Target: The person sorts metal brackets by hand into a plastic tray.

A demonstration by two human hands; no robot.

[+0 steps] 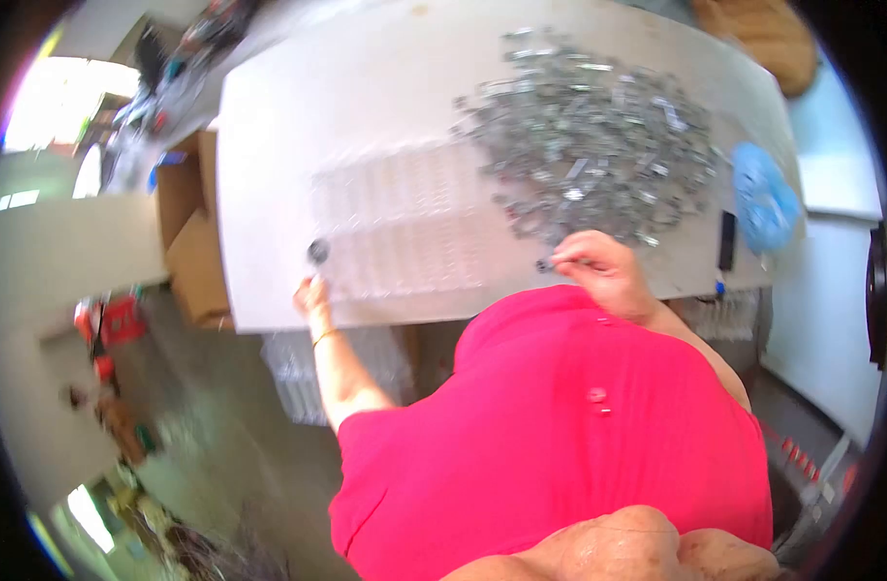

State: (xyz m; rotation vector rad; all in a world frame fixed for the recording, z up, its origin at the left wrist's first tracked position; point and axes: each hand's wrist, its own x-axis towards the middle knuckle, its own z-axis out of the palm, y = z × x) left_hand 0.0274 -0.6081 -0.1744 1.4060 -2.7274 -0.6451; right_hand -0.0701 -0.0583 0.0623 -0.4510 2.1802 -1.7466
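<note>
A heap of small shiny metal pieces (598, 145) covers the right part of the white table. Beside it lies a clear plastic tray (395, 223) with rows of narrow compartments. Near the tray's left edge, my left hand (313, 296) has its fingers closed, with a small dark ring-shaped metal piece (317, 251) at the fingertips; blur hides the exact grip. Below the heap, close to the table's front edge, my right hand (606, 273) pinches a small dark metal piece (543, 264). Its exact shape cannot be made out.
A blue plastic bag (763, 198) and a black bar-shaped object (727, 240) lie at the table's right edge. An open cardboard box (193, 242) stands left of the table (269, 126). More clear plastic trays (298, 378) sit below the front edge.
</note>
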